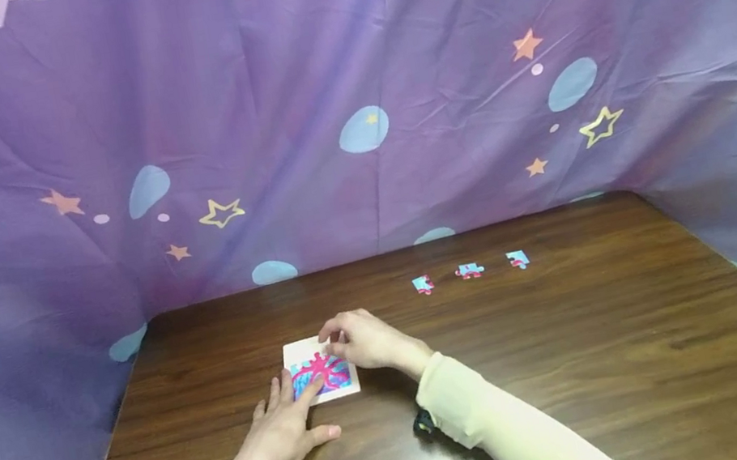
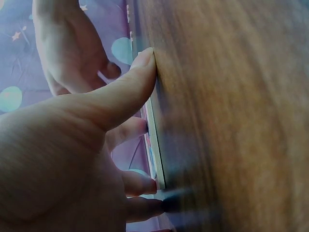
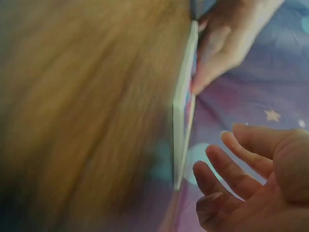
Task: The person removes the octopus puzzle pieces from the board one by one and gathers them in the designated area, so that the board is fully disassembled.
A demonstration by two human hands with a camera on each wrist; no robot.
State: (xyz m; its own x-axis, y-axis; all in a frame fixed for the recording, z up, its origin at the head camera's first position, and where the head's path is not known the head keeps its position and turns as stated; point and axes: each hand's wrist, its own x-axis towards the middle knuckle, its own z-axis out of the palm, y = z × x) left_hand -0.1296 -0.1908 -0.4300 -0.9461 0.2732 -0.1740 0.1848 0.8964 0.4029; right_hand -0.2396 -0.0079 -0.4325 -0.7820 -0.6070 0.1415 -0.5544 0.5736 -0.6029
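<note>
A small white puzzle tray (image 1: pixel 298 350) lies on the table, its lower part filled with a pink and blue jigsaw picture (image 1: pixel 320 364). Bare white shows along its far side. My left hand (image 1: pixel 275 435) rests at the tray's near left, fingers spread, some fingertips on the picture and the thumb out on the wood. Over the tray's far right corner hovers my right hand (image 1: pixel 369 340), its fingers loosely bent. In the right wrist view that hand (image 3: pixel 251 179) stands apart from the tray edge (image 3: pixel 179 130), and no piece shows between its fingers.
Three loose jigsaw pieces lie in a row toward the back of the brown wooden table (image 1: pixel 583 356): a left piece (image 1: pixel 422 284), a middle piece (image 1: pixel 469 270) and a right piece (image 1: pixel 517 259). A purple patterned curtain (image 1: pixel 289 112) hangs behind and beside the table.
</note>
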